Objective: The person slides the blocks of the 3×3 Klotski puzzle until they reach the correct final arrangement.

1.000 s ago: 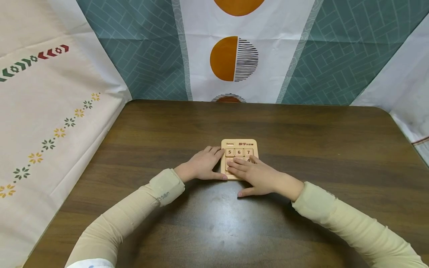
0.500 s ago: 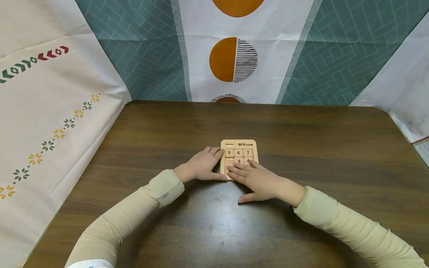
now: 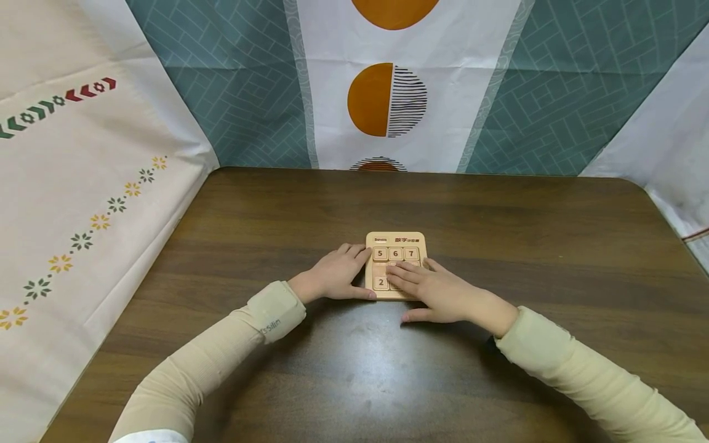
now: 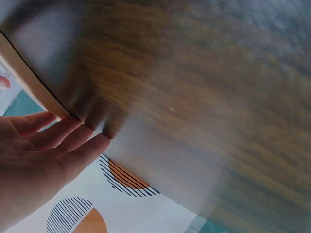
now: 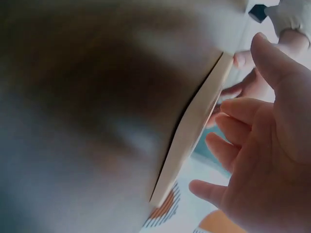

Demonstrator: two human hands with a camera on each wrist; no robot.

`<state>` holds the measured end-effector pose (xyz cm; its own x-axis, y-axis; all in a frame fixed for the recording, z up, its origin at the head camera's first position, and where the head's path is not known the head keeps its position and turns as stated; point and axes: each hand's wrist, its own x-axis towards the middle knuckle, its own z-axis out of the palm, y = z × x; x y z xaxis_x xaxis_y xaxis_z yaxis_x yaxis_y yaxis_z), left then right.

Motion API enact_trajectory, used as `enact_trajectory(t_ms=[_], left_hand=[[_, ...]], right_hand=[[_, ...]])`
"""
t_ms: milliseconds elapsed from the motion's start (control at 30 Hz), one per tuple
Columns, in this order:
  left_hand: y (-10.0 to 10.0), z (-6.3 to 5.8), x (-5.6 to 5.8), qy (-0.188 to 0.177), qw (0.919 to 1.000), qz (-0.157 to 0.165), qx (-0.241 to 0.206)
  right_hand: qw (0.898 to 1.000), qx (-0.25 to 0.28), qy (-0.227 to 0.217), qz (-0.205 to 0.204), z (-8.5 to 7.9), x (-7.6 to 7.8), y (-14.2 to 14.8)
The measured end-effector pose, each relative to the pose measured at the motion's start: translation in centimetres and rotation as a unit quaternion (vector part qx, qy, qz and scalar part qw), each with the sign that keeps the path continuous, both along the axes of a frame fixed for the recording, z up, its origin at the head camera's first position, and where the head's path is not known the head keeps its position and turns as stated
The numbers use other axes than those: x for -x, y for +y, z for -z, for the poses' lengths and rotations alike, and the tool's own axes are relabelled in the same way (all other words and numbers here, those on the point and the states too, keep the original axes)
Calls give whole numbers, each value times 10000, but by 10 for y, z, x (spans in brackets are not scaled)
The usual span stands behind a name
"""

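A wooden sliding number puzzle lies flat on the brown table. Tiles 5, 6 and 7 fill its top row, tile 2 sits at the lower left, and a bare slot shows above that. My left hand rests against the frame's left side, fingers along the edge and thumb at the near left corner. My right hand lies over the puzzle's lower right, its fairly straight fingertips on the tiles, hiding those beneath. In the right wrist view, the right fingers reach over the puzzle's frame.
The dark wood-grain table stretches around the puzzle on all sides. Behind it hangs a teal and white patterned cloth. A cream cloth with flower motifs hangs at the left, and a white one at the right.
My right hand has shifted to the right across the puzzle, uncovering tile 2 and the bare slot, while covering tiles 8 and 4 seen half a second ago. The left hand stays in place.
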<state>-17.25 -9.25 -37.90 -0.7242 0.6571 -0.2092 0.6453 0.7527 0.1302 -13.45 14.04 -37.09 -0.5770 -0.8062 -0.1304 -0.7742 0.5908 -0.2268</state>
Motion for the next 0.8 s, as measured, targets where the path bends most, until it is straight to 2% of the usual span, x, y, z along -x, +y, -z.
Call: enact_trajectory(t_ms=[300,800], left_hand=[[0,2,1,23,9999,-75,74],[0,2,1,26,9999,-52,91]], right_hand=[[9997,27,131,203,2,8,14],[9996,-23,75,254,2,9,14]])
